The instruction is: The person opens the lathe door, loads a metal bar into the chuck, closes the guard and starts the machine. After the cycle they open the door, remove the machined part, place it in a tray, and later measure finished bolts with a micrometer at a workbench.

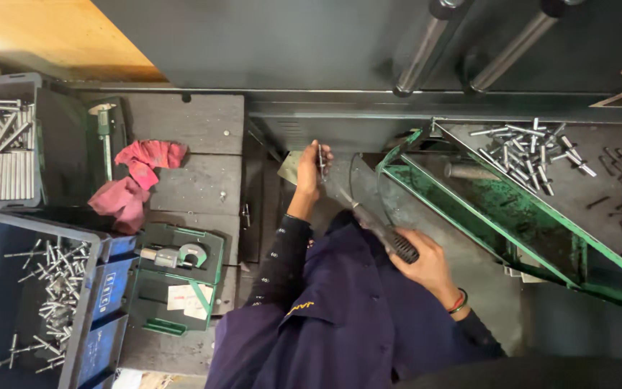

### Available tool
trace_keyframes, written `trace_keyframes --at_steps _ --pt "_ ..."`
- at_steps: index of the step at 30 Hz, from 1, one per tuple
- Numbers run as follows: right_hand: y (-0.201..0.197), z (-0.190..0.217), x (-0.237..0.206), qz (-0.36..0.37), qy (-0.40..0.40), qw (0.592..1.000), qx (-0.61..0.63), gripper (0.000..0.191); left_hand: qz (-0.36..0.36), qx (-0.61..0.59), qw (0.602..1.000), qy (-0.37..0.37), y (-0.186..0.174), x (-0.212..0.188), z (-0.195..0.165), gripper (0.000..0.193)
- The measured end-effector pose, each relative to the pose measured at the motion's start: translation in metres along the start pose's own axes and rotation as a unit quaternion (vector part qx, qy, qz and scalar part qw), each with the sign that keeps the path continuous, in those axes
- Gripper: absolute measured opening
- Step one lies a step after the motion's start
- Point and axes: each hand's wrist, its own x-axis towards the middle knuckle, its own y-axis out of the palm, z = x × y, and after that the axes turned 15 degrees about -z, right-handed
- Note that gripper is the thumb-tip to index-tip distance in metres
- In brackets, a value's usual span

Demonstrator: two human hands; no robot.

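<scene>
The left hand (311, 167), arm outstretched, pinches a thin metal pin (320, 158) upright while the right hand (426, 263) grips a file (376, 225) by its black handle, hemmed between bench (196, 180) and green frame (469, 209).

At the lower left of the frame, an open green case (176, 277) lies on the bench, and a white paper label (187, 299), roughly rectangular and crossed by a green strap, sits inside it. Just left of the case, small white-printed label patches (107, 288) mark the side of a blue plastic crate (102, 346). No screens or signs are visible.
</scene>
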Motion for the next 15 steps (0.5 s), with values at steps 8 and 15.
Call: trace_keyframes --at_steps 8,15 --pt "-0.014 -0.031 0.005 -0.076 0.018 0.997 0.003 0.045 0.012 -0.033 0.998 -0.045 0.006 -0.002 0.008 0.040" --pt "-0.068 -0.167 0.041 -0.424 0.174 0.889 -0.021 0.066 0.037 -0.045 0.996 0.068 -0.029 -0.015 0.026 0.038"
